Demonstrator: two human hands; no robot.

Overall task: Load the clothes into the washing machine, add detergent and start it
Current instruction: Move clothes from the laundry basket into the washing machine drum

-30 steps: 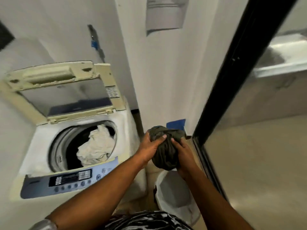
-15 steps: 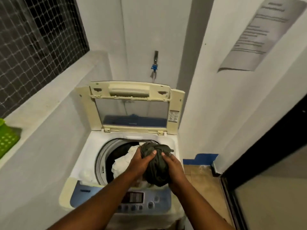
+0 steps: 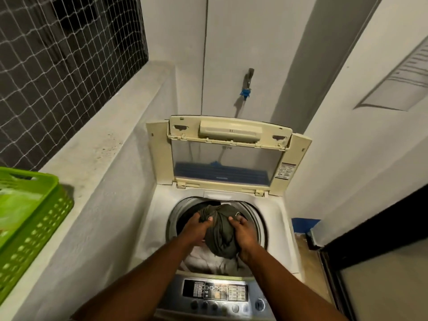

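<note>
A top-loading washing machine [image 3: 152, 218] stands in front of me with its lid [image 3: 228, 158] raised against the back wall. Both my hands hold a bundled dark olive garment [image 3: 220, 235] right over the drum opening [image 3: 259, 218]. My left hand [image 3: 196, 230] grips the bundle's left side, and my right hand [image 3: 243, 237] grips its right side. Pale clothes [image 3: 203, 260] lie in the drum under the bundle. The control panel [image 3: 217, 295] with its buttons runs along the near edge.
A green plastic basket [image 3: 30, 218] sits on the concrete ledge [image 3: 99, 154] at the left. A tap [image 3: 247, 84] with a blue fitting is on the wall behind the machine. A dark door frame [image 3: 370, 218] and floor lie at the right.
My view swung left from the bucket on the floor to the machine. Both hands carried the olive bundle from beside the machine to above the drum opening.
</note>
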